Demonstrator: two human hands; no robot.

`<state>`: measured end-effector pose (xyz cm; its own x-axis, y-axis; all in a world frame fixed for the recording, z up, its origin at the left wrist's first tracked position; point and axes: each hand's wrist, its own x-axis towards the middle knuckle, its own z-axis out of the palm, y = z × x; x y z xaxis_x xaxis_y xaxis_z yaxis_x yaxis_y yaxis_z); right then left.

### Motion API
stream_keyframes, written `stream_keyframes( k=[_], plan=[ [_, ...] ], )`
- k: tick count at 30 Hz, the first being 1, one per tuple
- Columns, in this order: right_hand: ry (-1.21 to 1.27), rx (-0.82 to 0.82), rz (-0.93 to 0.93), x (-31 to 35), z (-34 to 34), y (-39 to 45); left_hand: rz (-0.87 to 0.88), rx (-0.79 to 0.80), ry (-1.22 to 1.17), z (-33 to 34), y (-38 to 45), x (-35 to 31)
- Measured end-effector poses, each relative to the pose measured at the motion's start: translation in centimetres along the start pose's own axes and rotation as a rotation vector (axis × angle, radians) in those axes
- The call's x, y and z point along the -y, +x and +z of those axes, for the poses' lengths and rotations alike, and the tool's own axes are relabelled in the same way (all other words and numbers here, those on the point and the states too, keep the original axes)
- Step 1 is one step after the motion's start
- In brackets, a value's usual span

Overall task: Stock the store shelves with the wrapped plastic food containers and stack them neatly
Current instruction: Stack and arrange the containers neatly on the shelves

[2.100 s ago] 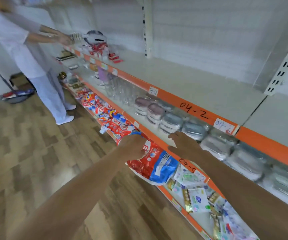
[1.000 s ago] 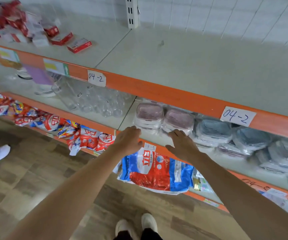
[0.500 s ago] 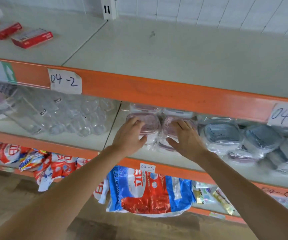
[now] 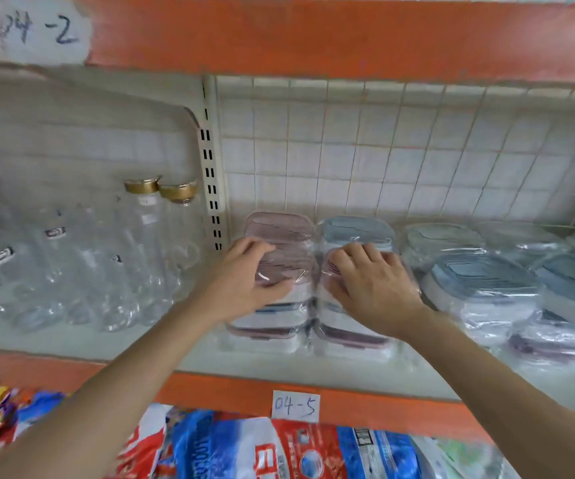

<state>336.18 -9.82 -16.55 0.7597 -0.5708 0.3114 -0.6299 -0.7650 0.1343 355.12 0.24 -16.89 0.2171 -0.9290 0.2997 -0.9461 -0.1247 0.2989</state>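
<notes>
The left hand [image 4: 244, 278] grips the top of a pink-lidded stack [image 4: 272, 305] and the right hand [image 4: 372, 285] grips its neighbour [image 4: 348, 335], both near the shelf [image 4: 106, 340] front edge, probably squaring them.

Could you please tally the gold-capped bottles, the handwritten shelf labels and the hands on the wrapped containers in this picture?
Gold-capped bottles: 2
Handwritten shelf labels: 2
Hands on the wrapped containers: 2, the left hand and the right hand
Total: 6
</notes>
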Motion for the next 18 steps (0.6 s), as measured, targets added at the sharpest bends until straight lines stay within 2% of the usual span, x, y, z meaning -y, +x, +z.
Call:
stream_keyframes(
  k=[2,5,11,18],
  plan=[
    [-0.042,0.004,0.001,0.2,0.2,-0.2,0.019,0.032,-0.019,-0.1,-0.2,0.4],
    [-0.094,-0.003,-0.006,0.0,0.6,-0.5,0.061,-0.004,-0.063,0.1,-0.8,0.7],
    [-0.053,0.008,-0.055,-0.4,0.4,-0.7,-0.028,-0.095,-0.170,0.0,-1.4,2.8],
    [0.186,0.247,-0.056,-1.4,-2.4,-0.3,-0.003,-0.025,-0.040,-0.3,-0.8,2.1]
  ],
)
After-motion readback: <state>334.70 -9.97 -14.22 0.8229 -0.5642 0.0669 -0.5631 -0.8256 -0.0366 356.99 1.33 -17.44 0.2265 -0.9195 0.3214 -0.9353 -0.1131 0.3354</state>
